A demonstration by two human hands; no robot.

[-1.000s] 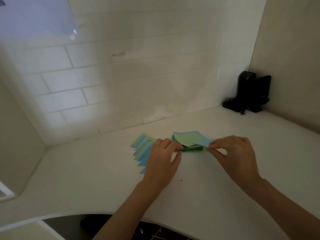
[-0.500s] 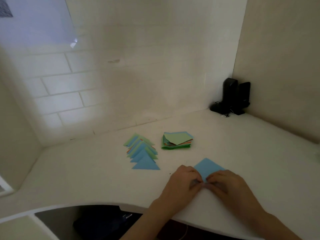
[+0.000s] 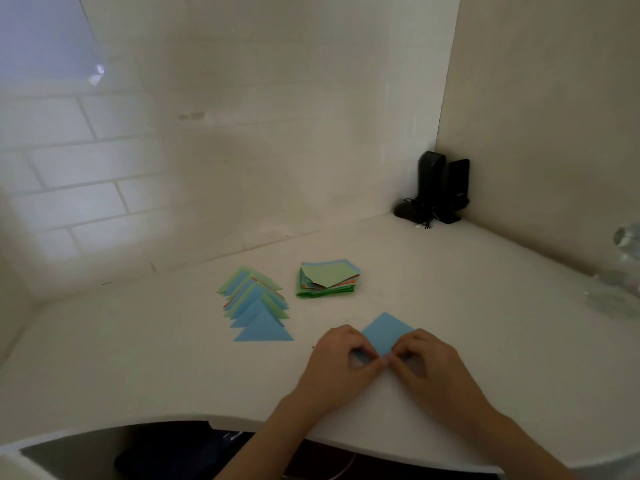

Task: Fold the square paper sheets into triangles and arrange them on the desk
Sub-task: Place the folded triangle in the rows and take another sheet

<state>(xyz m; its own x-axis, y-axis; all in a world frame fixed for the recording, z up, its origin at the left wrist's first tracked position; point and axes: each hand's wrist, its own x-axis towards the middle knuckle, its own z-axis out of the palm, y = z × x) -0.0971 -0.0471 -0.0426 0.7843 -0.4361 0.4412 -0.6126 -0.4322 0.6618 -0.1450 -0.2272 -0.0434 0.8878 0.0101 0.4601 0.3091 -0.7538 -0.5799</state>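
Pinching the near corner of the blue sheet (image 3: 387, 332), left hand (image 3: 341, 363) and right hand (image 3: 429, 367), each grip curled tight.

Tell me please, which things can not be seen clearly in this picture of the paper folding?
Head view only:
- Near corner of the blue sheet: covered by the left hand and right hand, so the fold's progress is unclear.
- Number of sheets in the unfolded stack: too small to count.
- Lower folded triangles: overlapped by upper ones.
- Clear object at right edge: cut off, blurred.
- Dark devices in the corner: too dim to identify.
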